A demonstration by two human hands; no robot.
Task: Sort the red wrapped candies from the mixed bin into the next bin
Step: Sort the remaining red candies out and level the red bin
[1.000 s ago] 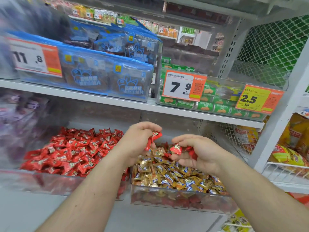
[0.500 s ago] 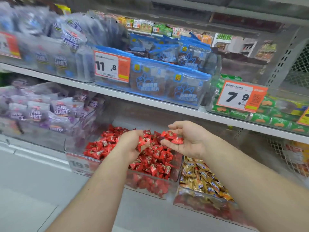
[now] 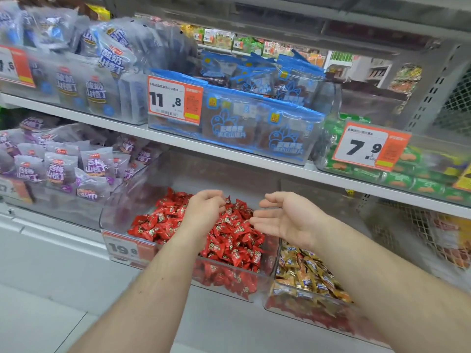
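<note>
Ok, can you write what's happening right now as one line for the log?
left hand: curled, over clear plastic bin of red wrapped candies | right hand: open, empty | clear bin of gold wrapped candies: untouched

two hands (image 3: 204,212), two candy bins (image 3: 122,200), three full price tags (image 3: 175,100), candies beyond counting.

I'm looking at grey metal store shelving (image 3: 178,142) — two tiers of packaged snacks with orange price tags (image 3: 175,99) (one reads 11.8). Pale floor tiles (image 3: 51,289) below; wire mesh (image 3: 456,103) at right.
</note>
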